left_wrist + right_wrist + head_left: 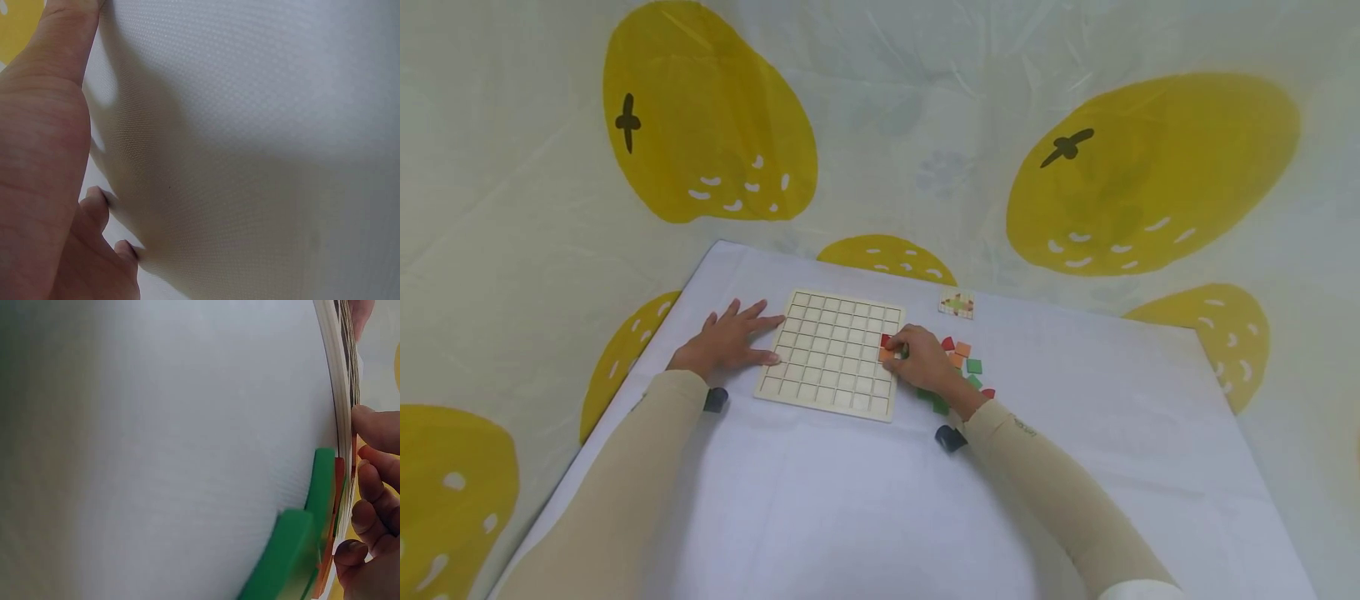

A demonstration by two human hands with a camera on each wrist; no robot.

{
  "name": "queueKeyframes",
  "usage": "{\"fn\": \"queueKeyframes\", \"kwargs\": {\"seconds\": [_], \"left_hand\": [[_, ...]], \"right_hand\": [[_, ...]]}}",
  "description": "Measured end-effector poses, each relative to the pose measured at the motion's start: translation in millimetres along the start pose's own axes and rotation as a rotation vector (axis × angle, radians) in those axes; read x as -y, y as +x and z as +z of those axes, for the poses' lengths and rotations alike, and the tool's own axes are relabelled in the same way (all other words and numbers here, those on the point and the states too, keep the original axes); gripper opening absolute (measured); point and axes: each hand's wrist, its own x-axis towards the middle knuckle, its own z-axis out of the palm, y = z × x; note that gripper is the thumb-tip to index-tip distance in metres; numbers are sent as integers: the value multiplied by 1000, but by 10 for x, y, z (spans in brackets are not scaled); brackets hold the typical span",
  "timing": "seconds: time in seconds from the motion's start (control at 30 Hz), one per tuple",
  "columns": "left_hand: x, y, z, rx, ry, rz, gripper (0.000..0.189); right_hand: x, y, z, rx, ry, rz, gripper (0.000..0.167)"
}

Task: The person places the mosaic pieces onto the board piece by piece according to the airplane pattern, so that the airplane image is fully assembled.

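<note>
A pale wooden grid board lies on the white table. My left hand is spread flat at its left side, with thumb and a fingertip touching the board's edge. On the right column of the board, my right hand pinches an orange square tile between thumb and finger. A red piece lies in the cell just beyond it, partly under the fingers. In the right wrist view, green tiles stand close below the curled fingers; the left wrist view shows mostly tablecloth beside the left hand.
Loose red, orange and green tiles are scattered right of the board, some hidden by the right hand. A small pattern card lies beyond them near the far table edge. Behind hangs a pale cloth with yellow fruit prints.
</note>
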Motion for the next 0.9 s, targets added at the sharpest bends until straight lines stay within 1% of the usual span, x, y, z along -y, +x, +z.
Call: {"fn": "queueKeyframes", "kwargs": {"seconds": [0.23,0.37,0.47,0.7,0.9], "left_hand": [[-15,17,7,8,6,0,88],[-22,19,-4,18,-7,-24,90],[-38,10,-16,19,-13,-25,91],[-48,-20,-34,11,-2,-1,89],[-40,6,-30,24,-4,-11,91]], "right_hand": [[-16,-21,-29,6,24,-3,28],[-65,-29,-59,0,63,-41,25],[-129,-44,-104,-11,69,-54,23],[-239,-66,-250,-19,46,-16,18],[-308,-129,-346,11,63,65,16]]}}
